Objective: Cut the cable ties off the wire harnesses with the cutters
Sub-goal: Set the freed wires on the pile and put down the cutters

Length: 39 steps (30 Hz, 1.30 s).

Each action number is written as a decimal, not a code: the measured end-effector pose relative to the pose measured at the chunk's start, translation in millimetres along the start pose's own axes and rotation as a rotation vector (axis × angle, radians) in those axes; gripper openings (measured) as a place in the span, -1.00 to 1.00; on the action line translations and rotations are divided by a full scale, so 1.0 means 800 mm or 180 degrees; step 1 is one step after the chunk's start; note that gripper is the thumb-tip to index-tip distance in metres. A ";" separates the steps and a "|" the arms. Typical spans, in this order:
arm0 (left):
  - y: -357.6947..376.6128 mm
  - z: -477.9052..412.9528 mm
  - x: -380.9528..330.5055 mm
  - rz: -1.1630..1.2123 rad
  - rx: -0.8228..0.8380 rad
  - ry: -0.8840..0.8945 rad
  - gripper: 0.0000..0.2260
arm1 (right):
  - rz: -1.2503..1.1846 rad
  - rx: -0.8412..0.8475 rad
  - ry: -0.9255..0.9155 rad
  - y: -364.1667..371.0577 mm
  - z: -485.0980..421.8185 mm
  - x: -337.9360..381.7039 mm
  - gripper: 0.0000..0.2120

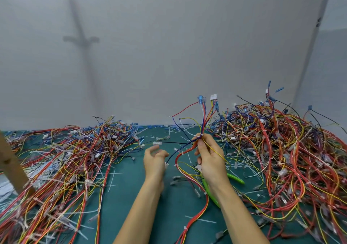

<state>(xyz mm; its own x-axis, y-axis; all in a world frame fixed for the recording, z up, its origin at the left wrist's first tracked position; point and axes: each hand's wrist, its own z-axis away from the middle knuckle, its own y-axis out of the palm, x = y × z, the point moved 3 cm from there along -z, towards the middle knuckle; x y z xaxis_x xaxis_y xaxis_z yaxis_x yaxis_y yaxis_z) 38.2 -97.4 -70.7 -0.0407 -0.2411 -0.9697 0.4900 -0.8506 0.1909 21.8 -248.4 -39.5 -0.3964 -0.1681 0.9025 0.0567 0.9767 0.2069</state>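
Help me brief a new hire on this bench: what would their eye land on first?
Two huge tangles of red, yellow and blue wires dominate: the left heap and the right heap on the green mat. Next, at centre, the right hand pinches one harness upright, connectors fanned above, with the left hand open beside it. Green-handled cutters peek out beneath the right hand.

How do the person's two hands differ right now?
The right hand pinches a wire bundle and holds it upright; the left hand holds nothing, its fingers loosely curled. The right hand looks sharp; the left hand is blurred. Green cutters show beneath the right hand, none by the left hand. Both hands are bare and raised over the green mat.
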 end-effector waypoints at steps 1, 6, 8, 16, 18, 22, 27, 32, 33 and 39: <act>0.001 0.005 -0.009 -0.0195 -0.0043 0.0426 -0.75 | -0.0004 -0.0008 0.0035 -0.001 0.000 -0.001 -0.74; 0.024 0.038 -0.035 -0.0124 0.1279 0.1593 -0.74 | 0.0017 0.0040 0.0049 0.002 -0.001 -0.006 -0.73; 0.033 0.046 -0.032 -0.0168 0.1557 0.1652 -0.79 | 0.0116 0.0123 -0.0039 0.004 0.000 -0.004 -0.73; 0.024 0.025 -0.026 0.0119 0.1490 0.1104 -0.85 | 0.0384 0.0421 0.0234 0.021 0.009 -0.009 -0.78; 0.017 0.017 -0.023 0.0462 0.1377 0.0819 -0.87 | 0.0171 0.0694 0.0428 0.026 0.011 -0.010 -0.61; -0.001 -0.001 -0.024 0.1233 0.0942 0.0472 -0.82 | 0.0054 0.0759 0.0369 0.019 0.009 0.001 -0.73; -0.011 -0.008 -0.028 0.1556 0.0820 0.0476 -0.75 | 0.0268 -0.0372 -0.0042 -0.009 0.000 0.006 -0.79; -0.008 -0.006 -0.030 0.1518 0.0876 0.0560 -0.75 | 0.1095 -0.0272 0.0413 -0.019 -0.007 -0.022 -0.58; -0.007 -0.005 -0.031 0.1547 0.0903 0.0561 -0.75 | 0.1026 -0.0102 0.0594 -0.017 -0.007 -0.028 -0.56; -0.008 -0.005 -0.034 0.1843 0.0871 0.0631 -0.75 | 0.0695 -0.0074 0.0930 -0.018 -0.003 -0.037 -0.83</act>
<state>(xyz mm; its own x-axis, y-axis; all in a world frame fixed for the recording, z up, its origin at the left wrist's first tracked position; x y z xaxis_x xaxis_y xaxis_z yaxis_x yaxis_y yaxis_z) 39.9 -83.7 -46.3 0.3360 -0.6260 -0.7038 0.1452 -0.7039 0.6953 34.8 -257.4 -68.6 -0.0943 0.0097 0.9955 0.1333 0.9911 0.0030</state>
